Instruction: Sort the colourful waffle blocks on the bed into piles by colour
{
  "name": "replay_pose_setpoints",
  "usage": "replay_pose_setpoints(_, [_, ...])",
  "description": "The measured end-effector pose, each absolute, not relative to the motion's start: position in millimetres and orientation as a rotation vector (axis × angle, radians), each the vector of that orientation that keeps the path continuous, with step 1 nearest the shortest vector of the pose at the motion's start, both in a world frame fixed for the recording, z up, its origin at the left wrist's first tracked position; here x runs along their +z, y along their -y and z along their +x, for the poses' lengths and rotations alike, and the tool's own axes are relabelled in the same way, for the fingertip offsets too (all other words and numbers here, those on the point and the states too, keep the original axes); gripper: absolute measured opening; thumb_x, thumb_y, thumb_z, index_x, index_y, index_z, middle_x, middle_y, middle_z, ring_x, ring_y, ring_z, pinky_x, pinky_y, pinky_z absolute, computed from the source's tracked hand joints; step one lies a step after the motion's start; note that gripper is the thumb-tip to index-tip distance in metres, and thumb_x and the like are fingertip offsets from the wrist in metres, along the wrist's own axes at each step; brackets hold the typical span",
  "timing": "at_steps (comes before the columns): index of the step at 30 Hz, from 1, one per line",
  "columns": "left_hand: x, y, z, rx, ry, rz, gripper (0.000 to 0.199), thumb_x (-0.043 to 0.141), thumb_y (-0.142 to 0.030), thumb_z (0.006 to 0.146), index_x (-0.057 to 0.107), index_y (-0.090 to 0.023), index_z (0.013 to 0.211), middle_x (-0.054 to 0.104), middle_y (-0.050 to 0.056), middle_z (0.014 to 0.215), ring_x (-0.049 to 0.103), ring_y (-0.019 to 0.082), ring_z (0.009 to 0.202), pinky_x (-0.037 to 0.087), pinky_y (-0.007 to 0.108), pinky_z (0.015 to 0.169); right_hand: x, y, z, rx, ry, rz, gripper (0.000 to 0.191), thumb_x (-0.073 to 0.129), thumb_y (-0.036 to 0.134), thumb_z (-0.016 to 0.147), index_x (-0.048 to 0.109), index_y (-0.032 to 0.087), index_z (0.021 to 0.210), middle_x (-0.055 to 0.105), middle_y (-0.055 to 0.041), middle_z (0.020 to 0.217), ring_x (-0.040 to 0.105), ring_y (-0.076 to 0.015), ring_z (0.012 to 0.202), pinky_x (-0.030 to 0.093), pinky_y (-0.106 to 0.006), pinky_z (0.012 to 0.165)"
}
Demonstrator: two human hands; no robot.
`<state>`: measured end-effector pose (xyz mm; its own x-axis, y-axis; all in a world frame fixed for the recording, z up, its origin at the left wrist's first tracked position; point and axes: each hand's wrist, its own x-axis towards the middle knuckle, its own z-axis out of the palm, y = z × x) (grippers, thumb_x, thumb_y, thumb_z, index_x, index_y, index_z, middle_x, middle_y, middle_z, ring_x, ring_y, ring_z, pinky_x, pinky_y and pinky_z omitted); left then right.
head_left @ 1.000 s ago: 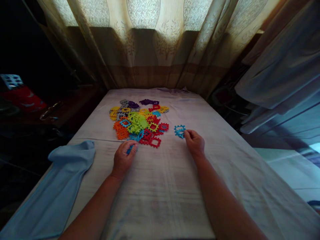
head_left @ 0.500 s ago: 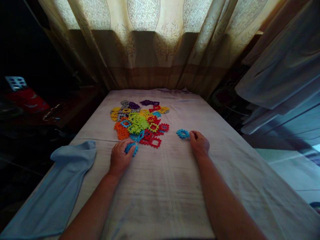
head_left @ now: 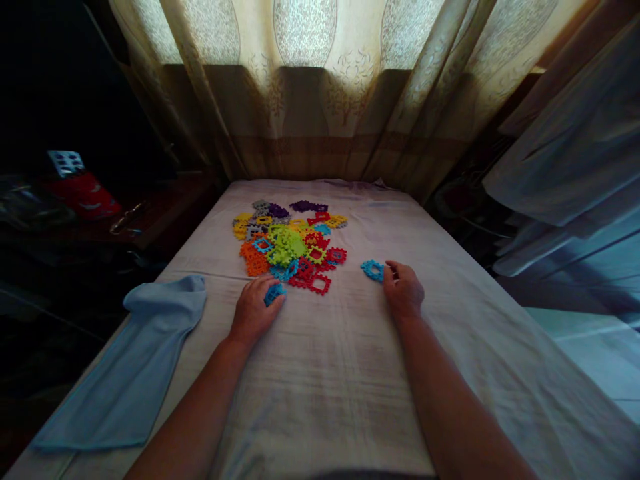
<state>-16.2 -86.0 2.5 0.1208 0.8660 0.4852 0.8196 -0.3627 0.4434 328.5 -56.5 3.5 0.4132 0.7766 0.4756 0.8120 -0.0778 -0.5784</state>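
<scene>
My left hand (head_left: 257,305) is curled round blue interlocking tiles (head_left: 275,294), partly hidden by its fingers, just in front of the pile. To the right, my right hand (head_left: 403,288) pinches a single blue tile (head_left: 372,269) with a toothed edge and an open middle, held by its right side. Between and beyond the hands lies a heap of plastic interlocking tiles: lime green pieces (head_left: 286,245) in the middle, orange pieces (head_left: 256,262) at the left, red pieces (head_left: 320,285) at the near right, with yellow, grey and purple ones (head_left: 309,207) farther back.
A pale sheet (head_left: 330,387) covers the surface. A light blue cloth (head_left: 145,363) lies along the left side. Patterned curtains (head_left: 345,107) hang behind the far edge, and garments (head_left: 570,153) hang at the right. On a dark side table stands a red item (head_left: 90,197).
The whole view has shifted slightly, so everything appears farther right. My right fingers now cover a little more of the blue tile. My left hand still holds its blue tiles.
</scene>
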Motion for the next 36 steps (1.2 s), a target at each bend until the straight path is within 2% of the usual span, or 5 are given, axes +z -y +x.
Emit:
replay_pose_setpoints(7, [2.8, 87.3, -15.9, 0.997, -1.756, 2.319, 0.035, 0.069, -0.035, 0.078, 0.068, -0.023, 0.111, 0.065, 0.010, 0.126, 0.059, 0.029, 0.119, 0.046, 0.047, 0.106, 25.4, 66.4, 245.2, -0.133, 1.881, -1.417, 0.029, 0.049, 0.024, 0.093, 0.071, 0.021, 0.111, 0.071, -0.0100, 0.102, 0.062, -0.0226, 0.095, 0.048, -0.035, 0.088])
replay_pose_setpoints(13, [5.5, 86.8, -22.2, 0.955, -1.812, 2.285, 0.038, 0.069, -0.034, 0.078, 0.066, -0.020, 0.114, 0.063, 0.013, 0.131, 0.057, 0.031, 0.122, 0.045, 0.047, 0.108, 34.5, 54.4, 187.3, -0.141, 2.167, -1.331, 0.036, 0.054, 0.018, 0.094, 0.067, 0.025, 0.127, 0.070, -0.0104, 0.110, 0.061, -0.0239, 0.098, 0.047, -0.036, 0.086])
replay_pose_setpoints(18, [6.4, 85.4, -26.2, 0.930, -1.801, 2.286, 0.050, 0.070, -0.036, 0.077, 0.061, -0.022, 0.124, 0.062, 0.012, 0.133, 0.057, 0.030, 0.123, 0.044, 0.047, 0.108, 30.4, 43.7, 173.8, -0.149, 2.258, -1.321, 0.021, 0.061, 0.024, 0.094, 0.074, 0.028, 0.110, 0.071, -0.0085, 0.101, 0.060, -0.0234, 0.093, 0.045, -0.035, 0.081])
replay_pose_setpoints(23, [8.4, 87.5, -28.6, 0.846, -1.896, 2.285, 0.063, 0.073, -0.041, 0.074, 0.055, -0.024, 0.132, 0.062, 0.011, 0.133, 0.057, 0.032, 0.122, 0.044, 0.048, 0.105, 33.2, 52.8, 192.6, -0.183, 2.127, -1.260, 0.021, 0.057, 0.025, 0.096, 0.076, 0.029, 0.106, 0.072, -0.0063, 0.097, 0.061, -0.0207, 0.089, 0.045, -0.033, 0.084])
replay_pose_setpoints(36, [15.9, 90.6, -30.3, 0.823, -1.977, 2.228, 0.053, 0.068, -0.037, 0.078, 0.060, -0.022, 0.128, 0.067, 0.011, 0.121, 0.062, 0.031, 0.110, 0.049, 0.044, 0.098, 8.8, 59.4, 334.9, -0.200, 1.443, -1.788, 0.032, 0.051, 0.032, 0.088, 0.077, 0.021, 0.105, 0.071, -0.0099, 0.095, 0.062, -0.0244, 0.090, 0.048, -0.038, 0.084])
